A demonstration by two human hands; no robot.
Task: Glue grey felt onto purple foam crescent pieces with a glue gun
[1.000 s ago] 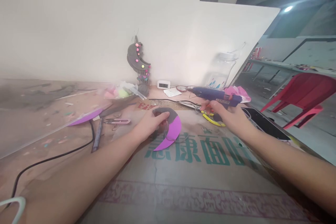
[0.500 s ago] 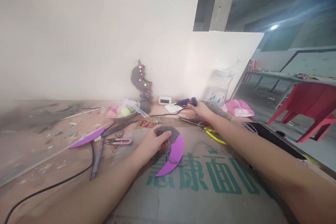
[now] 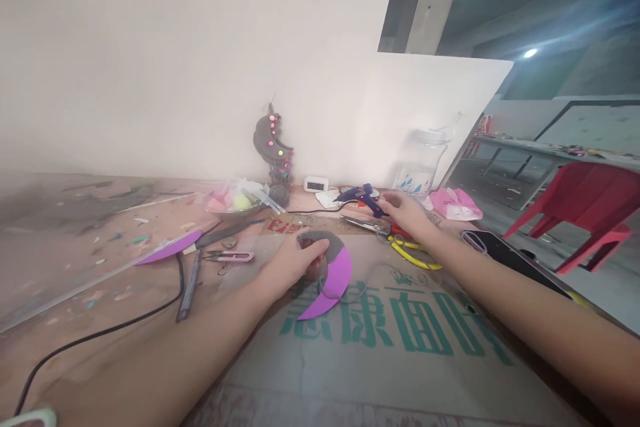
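My left hand (image 3: 295,257) pinches a purple crescent moon cutout (image 3: 339,277) between thumb and fingers. Grey yarn wraps its upper end, and a loose strand loops off over the sheet below. Farther back, a dark blue glue gun (image 3: 361,195) rests on the table, its nozzle pointing left. Just right of its handle is my right hand (image 3: 403,210), fingers loosely apart with nothing seen in them. Pliers with yellow handles (image 3: 413,257) and scissors (image 3: 367,225) lie beneath the right wrist. Against the board hangs a grey crescent (image 3: 267,140) dotted with coloured beads.
A bowl (image 3: 233,210) of coloured pieces and a white digital clock (image 3: 316,184) stand at the back. Thread snips (image 3: 233,257), a pen (image 3: 189,287) and another purple piece (image 3: 170,247) lie left. Right are a clear jar (image 3: 420,163), pink packet (image 3: 455,203) and phone (image 3: 515,263).
My right hand has let go of the glue gun and drawn back to the right, leaving it on the table. My left hand keeps its hold on the crescent.
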